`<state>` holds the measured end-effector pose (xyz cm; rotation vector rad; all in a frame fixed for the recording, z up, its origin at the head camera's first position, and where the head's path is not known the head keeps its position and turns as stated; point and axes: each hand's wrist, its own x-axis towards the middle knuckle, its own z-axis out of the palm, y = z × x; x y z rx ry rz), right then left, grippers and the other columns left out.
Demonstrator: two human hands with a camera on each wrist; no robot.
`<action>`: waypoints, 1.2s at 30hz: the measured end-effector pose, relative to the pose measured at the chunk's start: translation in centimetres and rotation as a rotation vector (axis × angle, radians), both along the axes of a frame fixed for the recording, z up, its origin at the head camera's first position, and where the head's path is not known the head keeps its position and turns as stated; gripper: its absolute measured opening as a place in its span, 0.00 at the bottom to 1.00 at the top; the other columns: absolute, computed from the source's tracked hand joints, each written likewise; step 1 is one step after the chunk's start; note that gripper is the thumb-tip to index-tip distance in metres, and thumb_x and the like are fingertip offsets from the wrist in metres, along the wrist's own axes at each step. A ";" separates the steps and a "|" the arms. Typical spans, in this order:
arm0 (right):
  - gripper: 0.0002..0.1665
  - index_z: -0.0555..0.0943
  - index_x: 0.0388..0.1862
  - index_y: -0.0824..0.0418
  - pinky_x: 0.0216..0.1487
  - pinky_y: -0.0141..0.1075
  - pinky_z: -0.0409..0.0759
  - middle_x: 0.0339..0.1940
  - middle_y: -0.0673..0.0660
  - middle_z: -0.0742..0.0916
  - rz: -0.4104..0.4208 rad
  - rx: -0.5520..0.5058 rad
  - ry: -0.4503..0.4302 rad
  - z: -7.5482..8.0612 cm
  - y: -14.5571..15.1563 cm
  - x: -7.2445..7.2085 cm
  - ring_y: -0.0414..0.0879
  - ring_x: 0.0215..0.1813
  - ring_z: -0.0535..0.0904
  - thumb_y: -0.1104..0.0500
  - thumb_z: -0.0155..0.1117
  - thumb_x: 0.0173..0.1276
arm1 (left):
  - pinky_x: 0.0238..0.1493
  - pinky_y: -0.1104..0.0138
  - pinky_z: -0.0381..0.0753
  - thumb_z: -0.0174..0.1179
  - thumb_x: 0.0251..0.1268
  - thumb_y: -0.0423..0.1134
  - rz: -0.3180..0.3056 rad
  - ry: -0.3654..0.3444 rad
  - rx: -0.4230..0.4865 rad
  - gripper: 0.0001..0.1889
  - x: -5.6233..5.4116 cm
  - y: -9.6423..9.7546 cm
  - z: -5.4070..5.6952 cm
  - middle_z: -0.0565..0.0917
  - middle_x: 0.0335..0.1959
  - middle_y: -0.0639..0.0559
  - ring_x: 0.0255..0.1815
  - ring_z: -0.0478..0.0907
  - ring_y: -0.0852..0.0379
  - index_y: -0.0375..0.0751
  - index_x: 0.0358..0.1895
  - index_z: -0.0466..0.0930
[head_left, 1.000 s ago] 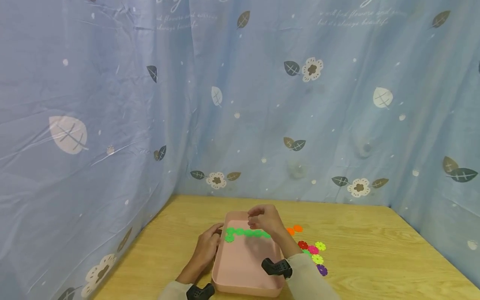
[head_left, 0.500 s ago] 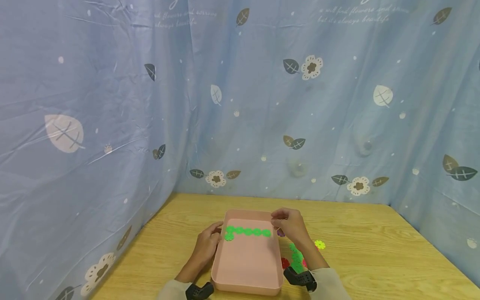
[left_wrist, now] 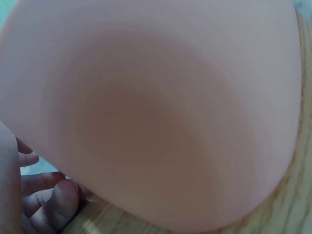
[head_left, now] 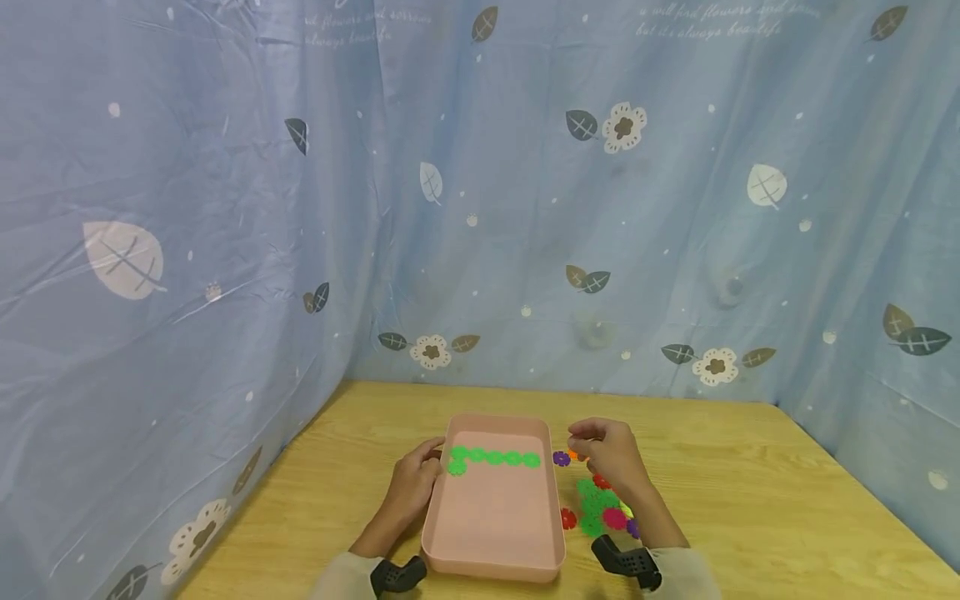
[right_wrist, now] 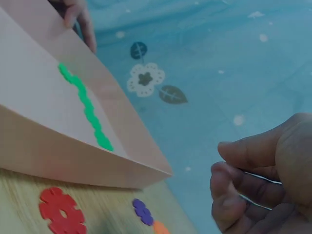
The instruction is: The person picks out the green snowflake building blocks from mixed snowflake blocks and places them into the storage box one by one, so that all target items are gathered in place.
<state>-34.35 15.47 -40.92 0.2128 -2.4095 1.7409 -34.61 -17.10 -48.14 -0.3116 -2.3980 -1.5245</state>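
A pink rectangular tray (head_left: 495, 525) has my left hand (head_left: 415, 482) at its left wall, fingers gripping around the rim. In the left wrist view the tray's wall fills most of the picture, with bent fingers (left_wrist: 51, 197) at its lower edge. Inside the tray, several green snowflake discs (head_left: 495, 457) form a row across the far part, and one more sits below the row's left end. My right hand (head_left: 615, 457) hovers right of the tray, fingers loosely bent and nothing between thumb and index. Close under it lie a purple disc (head_left: 561, 459) and an orange disc (head_left: 574, 455).
Right of the tray, a loose heap of green discs (head_left: 592, 504) lies with a pink disc (head_left: 615, 518) and other coloured ones. A red disc (head_left: 568, 518) is beside the tray's right wall. A blue patterned curtain (head_left: 495, 250) encloses the wooden table (head_left: 750, 500).
My right hand has moved from above the tray's far end rightwards, past its right rim, to over the loose discs. My left hand has stayed at the tray.
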 end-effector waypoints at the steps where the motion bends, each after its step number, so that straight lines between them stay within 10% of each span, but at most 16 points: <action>1: 0.12 0.84 0.49 0.69 0.25 0.37 0.78 0.37 0.59 0.87 -0.007 0.017 -0.001 0.0 0.2 0.1 0.53 0.33 0.79 0.66 0.67 0.69 | 0.39 0.63 0.80 0.46 0.67 0.32 0.003 0.003 0.003 0.26 0.0 0.0 0.0 0.86 0.50 0.39 0.40 0.84 0.53 0.33 0.68 0.74; 18: 0.17 0.84 0.44 0.76 0.27 0.40 0.82 0.33 0.59 0.85 0.053 0.349 -0.027 -2.9 2.0 -0.3 0.49 0.22 0.80 0.71 0.75 0.56 | 0.41 0.61 0.80 0.48 0.66 0.32 0.013 -0.021 0.026 0.26 0.1 0.0 -0.1 0.86 0.50 0.40 0.43 0.83 0.52 0.35 0.68 0.75; 36: 0.16 0.87 0.37 0.67 0.40 0.44 0.84 0.36 0.56 0.85 0.001 0.487 -0.030 -3.4 1.5 -0.4 0.51 0.39 0.80 0.75 0.78 0.47 | 0.42 0.61 0.81 0.47 0.66 0.32 0.021 -0.013 0.016 0.26 0.3 0.0 0.1 0.86 0.50 0.39 0.44 0.83 0.50 0.33 0.68 0.75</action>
